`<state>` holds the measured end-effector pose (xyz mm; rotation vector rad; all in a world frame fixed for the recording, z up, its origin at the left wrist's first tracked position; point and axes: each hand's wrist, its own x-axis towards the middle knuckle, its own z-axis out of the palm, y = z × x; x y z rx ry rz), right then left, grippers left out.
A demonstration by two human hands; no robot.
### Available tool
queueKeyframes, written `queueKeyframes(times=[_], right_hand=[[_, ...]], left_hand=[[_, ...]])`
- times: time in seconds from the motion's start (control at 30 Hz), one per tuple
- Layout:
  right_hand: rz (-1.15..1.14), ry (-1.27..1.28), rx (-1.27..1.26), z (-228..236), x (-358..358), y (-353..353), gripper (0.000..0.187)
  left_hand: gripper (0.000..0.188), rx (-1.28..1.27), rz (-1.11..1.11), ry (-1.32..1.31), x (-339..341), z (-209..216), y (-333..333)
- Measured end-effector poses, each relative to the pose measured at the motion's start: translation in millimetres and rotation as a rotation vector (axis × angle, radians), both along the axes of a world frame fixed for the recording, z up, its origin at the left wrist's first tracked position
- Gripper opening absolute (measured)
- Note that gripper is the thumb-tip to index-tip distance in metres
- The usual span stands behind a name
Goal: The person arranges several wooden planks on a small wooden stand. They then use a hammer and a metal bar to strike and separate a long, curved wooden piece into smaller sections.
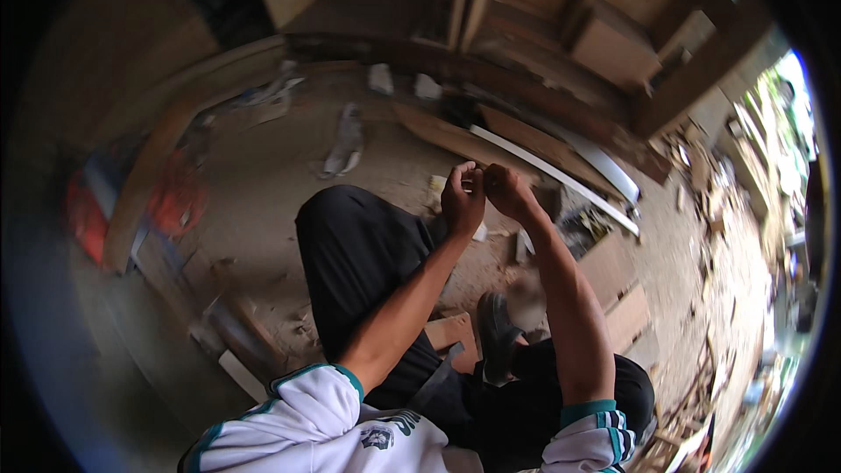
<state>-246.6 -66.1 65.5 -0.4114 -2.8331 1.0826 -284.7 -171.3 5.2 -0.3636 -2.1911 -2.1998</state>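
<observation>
My left hand [462, 200] and my right hand [508, 191] meet in front of me, above the dusty floor and beyond my bent knee. The left one has its fingers curled up and pinched toward the right. Against it, my right hand is closed like a fist. Whatever lies between the fingertips is too small and blurred to name. Just past the hands, a long white strip [561, 182] lies slanting on the floor beside a brown wooden board [552, 151].
A red bag-like bundle [175, 197] and a long plank [149, 175] are at the left. Wooden frames [613, 48] stand at the back. A wood block [451, 333] lies near my shoe [498, 337]. Wood scraps [701, 210] litter the right side.
</observation>
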Motion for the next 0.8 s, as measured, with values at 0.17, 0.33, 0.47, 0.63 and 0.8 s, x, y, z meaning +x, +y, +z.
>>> queueKeyframes(times=[0.17,0.33,0.47,0.63,0.8], right_hand=[[0.248,0.082,0.103,-7.9,-104.5,-55.0,0.028],[0.39,0.042,-0.131,18.1,-155.2,-151.5,0.033],[0.681,-0.025,0.01,29.5,-160.8,-187.6,0.032],[0.993,-0.222,0.17,6.6,-176.0,-208.0,0.031],[1.069,-0.349,0.177,-66.2,-229.2,-208.2,0.035]], left_hand=[[0.029,-0.008,0.217,0.073,-55.9,45.9,-85.8],[0.033,0.049,0.472,0.051,-91.9,68.9,-177.9],[0.032,-0.011,0.644,0.016,-94.5,66.6,-230.3],[0.029,-0.14,0.79,-0.098,-71.0,15.9,-285.3],[0.027,-0.24,0.803,-0.222,-84.6,-40.2,-291.5]])
